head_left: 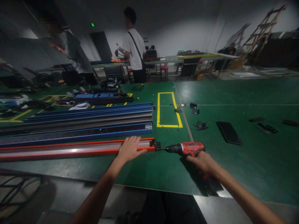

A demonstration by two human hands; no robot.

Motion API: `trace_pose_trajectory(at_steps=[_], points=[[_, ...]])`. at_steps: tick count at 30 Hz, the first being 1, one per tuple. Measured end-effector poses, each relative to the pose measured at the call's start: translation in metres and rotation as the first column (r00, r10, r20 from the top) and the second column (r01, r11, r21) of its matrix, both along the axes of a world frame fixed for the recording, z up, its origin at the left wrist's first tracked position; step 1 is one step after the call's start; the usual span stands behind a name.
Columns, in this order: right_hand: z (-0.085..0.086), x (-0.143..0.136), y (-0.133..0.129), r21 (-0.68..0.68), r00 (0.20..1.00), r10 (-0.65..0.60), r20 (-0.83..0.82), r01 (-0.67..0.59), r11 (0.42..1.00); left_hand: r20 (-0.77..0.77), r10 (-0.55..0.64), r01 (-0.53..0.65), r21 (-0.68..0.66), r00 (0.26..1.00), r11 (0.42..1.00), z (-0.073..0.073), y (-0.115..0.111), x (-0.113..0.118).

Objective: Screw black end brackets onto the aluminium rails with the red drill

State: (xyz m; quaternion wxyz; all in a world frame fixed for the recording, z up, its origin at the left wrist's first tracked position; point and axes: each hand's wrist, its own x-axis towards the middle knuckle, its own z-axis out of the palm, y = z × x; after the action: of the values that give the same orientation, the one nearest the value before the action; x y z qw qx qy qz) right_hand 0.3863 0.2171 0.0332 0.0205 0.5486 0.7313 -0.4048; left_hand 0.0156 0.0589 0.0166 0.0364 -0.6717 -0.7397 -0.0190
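Note:
A long orange channel rail [98, 152] with a pale inner surface lies along the near side of the green table. My left hand [129, 149] grips it close to its right end, fingers over the far edge and thumb along the near side. A small black end cap [157, 145] sits at that end. In my right hand [203, 161] is a red and black cordless drill [191, 148], held level. Its long thin bit [161, 149] points left, with the tip at the end cap; whether it sits in a screw I cannot tell.
Blue and black rails [93, 118] lie behind the orange one. A yellow tape rectangle [158, 109] has small screws scattered around it. Black plastic parts [201, 125] and a dark phone-like slab [229, 133] lie to the right. Two people [135, 49] stand beyond the table.

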Motion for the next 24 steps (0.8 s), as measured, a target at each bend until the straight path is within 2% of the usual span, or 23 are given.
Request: trace_pose_trajectory(at_steps=[9,13,17,24], points=[[-0.003,-0.001,0.006,-0.027,1.000,0.010,0.010,-0.010,1.000,0.004,0.020,-0.020,-0.001,1.000,1.000,0.004,0.002,0.003],[-0.013,0.004,0.009,-0.027,0.999,0.042,0.008,-0.042,0.999,0.003,0.028,-0.028,0.002,1.000,1.000,0.003,0.002,0.004],[-0.022,0.006,0.014,-0.045,1.000,0.008,0.029,-0.007,0.999,-0.002,0.027,-0.027,0.012,1.000,1.000,0.003,0.002,0.005],[-0.018,0.003,0.016,-0.025,0.998,0.028,0.060,-0.027,0.999,0.002,0.022,-0.022,0.018,1.000,1.000,0.006,0.003,0.006]])
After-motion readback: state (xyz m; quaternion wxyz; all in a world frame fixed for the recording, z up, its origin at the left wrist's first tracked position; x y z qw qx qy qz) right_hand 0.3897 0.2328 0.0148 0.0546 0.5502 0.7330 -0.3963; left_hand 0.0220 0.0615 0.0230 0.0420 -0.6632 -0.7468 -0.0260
